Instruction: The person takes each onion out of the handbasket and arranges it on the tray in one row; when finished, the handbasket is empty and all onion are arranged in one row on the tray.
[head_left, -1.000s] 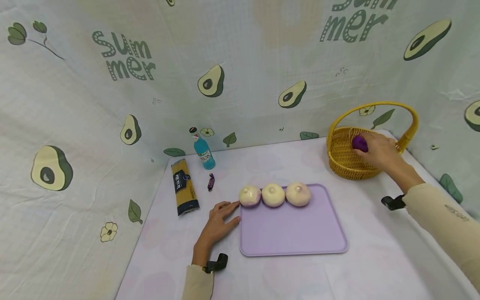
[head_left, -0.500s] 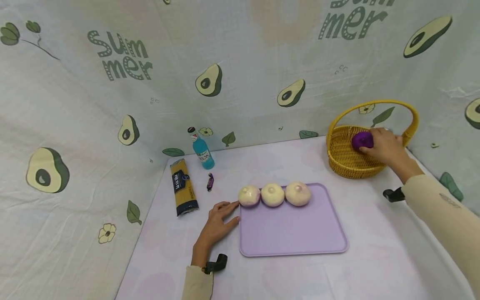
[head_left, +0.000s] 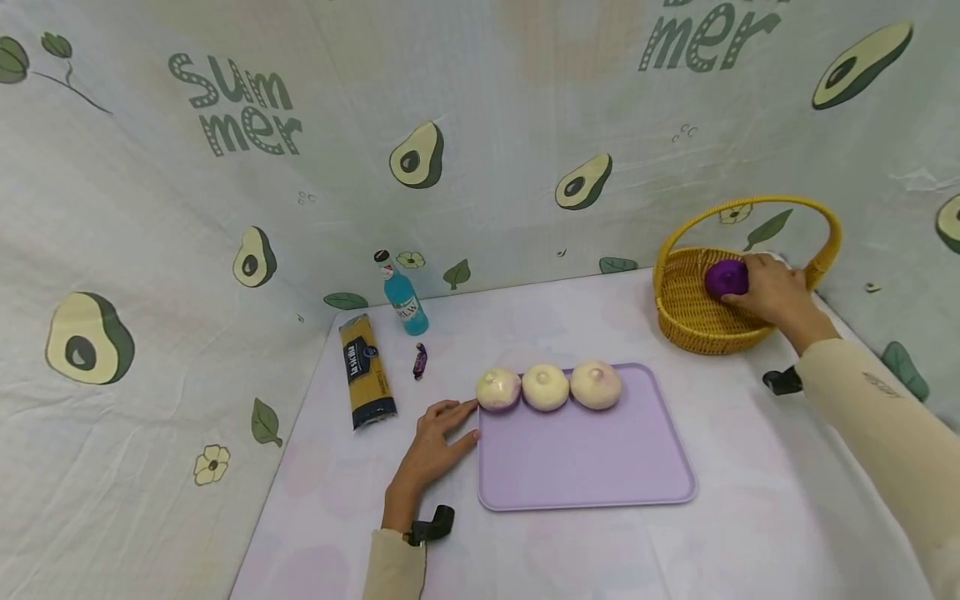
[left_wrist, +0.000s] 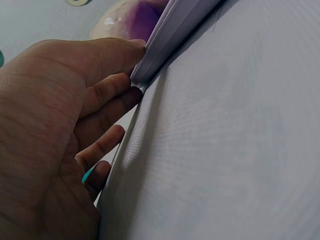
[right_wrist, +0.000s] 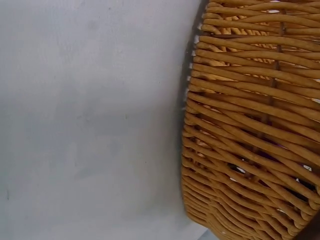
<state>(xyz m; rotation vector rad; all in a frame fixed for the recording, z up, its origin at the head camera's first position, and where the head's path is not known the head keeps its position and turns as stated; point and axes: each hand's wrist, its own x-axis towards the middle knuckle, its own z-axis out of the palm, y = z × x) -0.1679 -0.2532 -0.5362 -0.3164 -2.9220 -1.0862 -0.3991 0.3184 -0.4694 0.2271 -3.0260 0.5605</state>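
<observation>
A purple turnip (head_left: 723, 280) is inside the yellow wicker basket (head_left: 701, 333) at the back right, and my right hand (head_left: 776, 292) reaches over the rim and grips it. The right wrist view shows the basket's woven side (right_wrist: 250, 115); that hand and turnip are hidden there. My left hand (head_left: 431, 450) lies beside the lilac tray (head_left: 585, 458), its fingertips touching the left rim. Along the tray's back edge sit a pale turnip (head_left: 498, 389), a second turnip (head_left: 545, 387) and a third turnip (head_left: 596, 384). In the left wrist view one turnip (left_wrist: 117, 22) shows white and purple.
At the back left stands a blue bottle (head_left: 405, 302). Near it lie a yellow-brown pasta packet (head_left: 367, 371) and a small purple wrapped candy (head_left: 420, 361). An avocado-print cloth (head_left: 495, 233) hangs behind the table. The basket's tall handle (head_left: 750, 200) arches above the right hand.
My right hand has shifted slightly right inside the basket, and more of the purple turnip now shows. The left hand keeps its place at the tray. The head view has tilted a little.
</observation>
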